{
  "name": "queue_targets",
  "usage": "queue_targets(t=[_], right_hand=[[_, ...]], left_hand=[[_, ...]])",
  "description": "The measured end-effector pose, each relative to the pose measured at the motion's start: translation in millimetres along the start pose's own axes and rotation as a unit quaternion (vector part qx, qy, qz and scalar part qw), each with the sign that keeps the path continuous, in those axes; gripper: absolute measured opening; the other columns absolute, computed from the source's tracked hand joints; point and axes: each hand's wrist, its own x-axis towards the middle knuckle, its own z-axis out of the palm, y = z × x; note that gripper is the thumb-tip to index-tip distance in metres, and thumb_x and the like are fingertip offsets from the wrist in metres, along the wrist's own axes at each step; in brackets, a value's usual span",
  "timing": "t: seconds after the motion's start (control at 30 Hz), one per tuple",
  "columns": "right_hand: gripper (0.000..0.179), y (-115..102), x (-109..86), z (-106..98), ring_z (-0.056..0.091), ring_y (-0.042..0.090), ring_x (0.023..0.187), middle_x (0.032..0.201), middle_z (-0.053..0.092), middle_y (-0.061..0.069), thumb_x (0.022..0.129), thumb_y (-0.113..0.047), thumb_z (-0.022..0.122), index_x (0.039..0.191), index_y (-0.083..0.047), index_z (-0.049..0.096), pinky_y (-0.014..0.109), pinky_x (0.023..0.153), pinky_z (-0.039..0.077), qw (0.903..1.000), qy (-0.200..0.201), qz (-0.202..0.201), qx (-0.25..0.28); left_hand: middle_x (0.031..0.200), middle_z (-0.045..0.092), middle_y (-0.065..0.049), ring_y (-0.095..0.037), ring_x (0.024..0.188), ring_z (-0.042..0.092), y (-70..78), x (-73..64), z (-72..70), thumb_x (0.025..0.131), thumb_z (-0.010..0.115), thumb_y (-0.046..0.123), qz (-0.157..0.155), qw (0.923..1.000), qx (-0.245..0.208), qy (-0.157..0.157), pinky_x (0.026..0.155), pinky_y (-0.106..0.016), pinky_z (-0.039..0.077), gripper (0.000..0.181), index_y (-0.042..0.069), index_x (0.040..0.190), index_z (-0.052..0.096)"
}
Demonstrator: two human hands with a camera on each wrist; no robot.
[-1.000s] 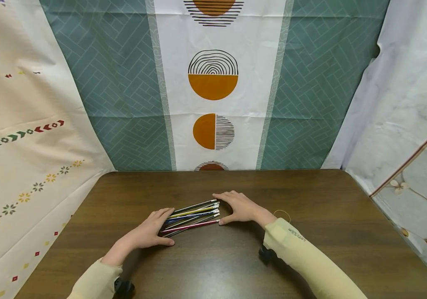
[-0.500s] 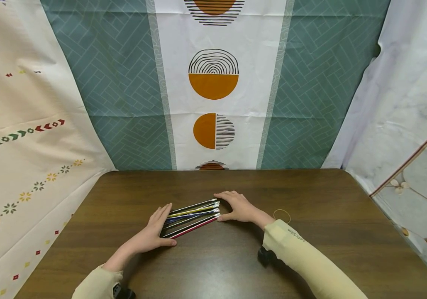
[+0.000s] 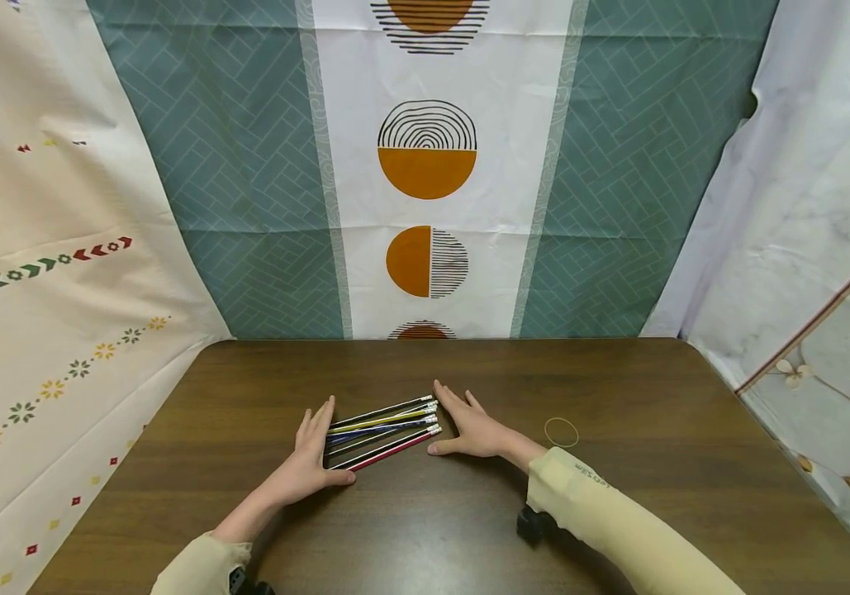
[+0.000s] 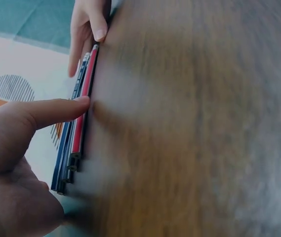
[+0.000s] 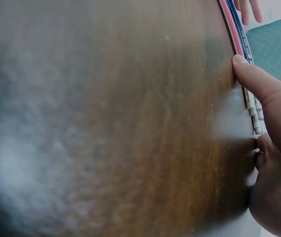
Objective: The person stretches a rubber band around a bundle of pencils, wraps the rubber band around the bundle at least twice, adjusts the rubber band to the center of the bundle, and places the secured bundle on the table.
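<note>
Several pencils (image 3: 380, 428): gathered on worktop (image 3: 425, 529), eraser ends (image 3: 430, 420) near level; shafts fanned, evening-up seemingly incomplete.
Left hand (image 3: 311, 459): fingers extended, gripping nothing.
Right hand (image 3: 475, 430): fingers spread, holding nothing.
Rubber band (image 3: 578, 432): apart, unlooped.

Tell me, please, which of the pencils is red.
The red pencil lies outermost, on the side nearest the person; none of the others visibly shows that colour.
</note>
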Motion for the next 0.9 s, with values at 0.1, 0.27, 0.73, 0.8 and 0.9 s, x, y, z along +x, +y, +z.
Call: queue_targets(t=[0.1,0.27,0.73,0.8,0.9], right_hand=[[0.104,-2.2,-1.4,1.5,0.01,0.032,0.155,0.167,0.004,0.016,0.091,-0.043,0.069,0.158,-0.002,0.001,0.059,0.122,-0.002,1.0,-0.002,0.0,-0.004],[0.101,-4.7,-3.3,5.6,0.008,0.032,0.155,0.167,0.002,0.018,0.093,-0.043,0.067,0.158,-0.001,0.001,0.061,0.121,-0.002,1.0,0.0,0.0,-0.005],[0.096,-15.8,-10.0,16.8,0.012,0.032,0.155,0.166,0.005,0.018,0.095,-0.042,0.064,0.157,0.001,0.005,0.061,0.121,-0.002,0.9997,0.021,0.007,-0.005],[0.096,-17.7,-11.0,18.4,0.011,0.031,0.155,0.167,0.005,0.017,0.095,-0.042,0.064,0.157,0.001,0.004,0.06,0.122,-0.002,0.9996,0.024,0.015,-0.003],[0.097,-20.5,-12.3,20.9,0.011,0.03,0.155,0.167,0.006,0.016,0.095,-0.042,0.064,0.158,0.0,0.004,0.059,0.122,-0.002,0.9991,0.033,0.026,0.001]], left_hand=[[0.165,-0.005,-0.022,-0.05,0.147,-0.02,1.0,0.5,1.8,0.076,0.084,0.019,0.005,0.9999,-0.012,0.011,0.109,-0.078,-0.001,0.124,0.003,0.158,-0.007],[0.165,-0.007,-0.022,-0.05,0.147,-0.021,1.5,2.5,5.9,0.077,0.082,0.013,0.013,0.9993,-0.028,0.019,0.109,-0.078,0.001,0.122,0.004,0.158,-0.01],[0.166,-0.015,-0.015,-0.044,0.15,-0.02,0.1,14.7,5.4,0.083,0.066,-0.005,0.028,0.9984,-0.049,0.0,0.112,-0.075,0.001,0.112,0.017,0.158,-0.015],[0.166,-0.015,-0.016,-0.044,0.15,-0.02,-0.6,16.3,4.9,0.083,0.065,-0.006,0.032,0.9983,-0.049,-0.002,0.112,-0.075,0.0,0.112,0.016,0.158,-0.015],[0.166,-0.015,-0.016,-0.045,0.15,-0.019,-2.5,19.6,3.8,0.082,0.064,-0.008,0.04,0.9981,-0.047,-0.006,0.112,-0.074,0.0,0.112,0.013,0.158,-0.014]])
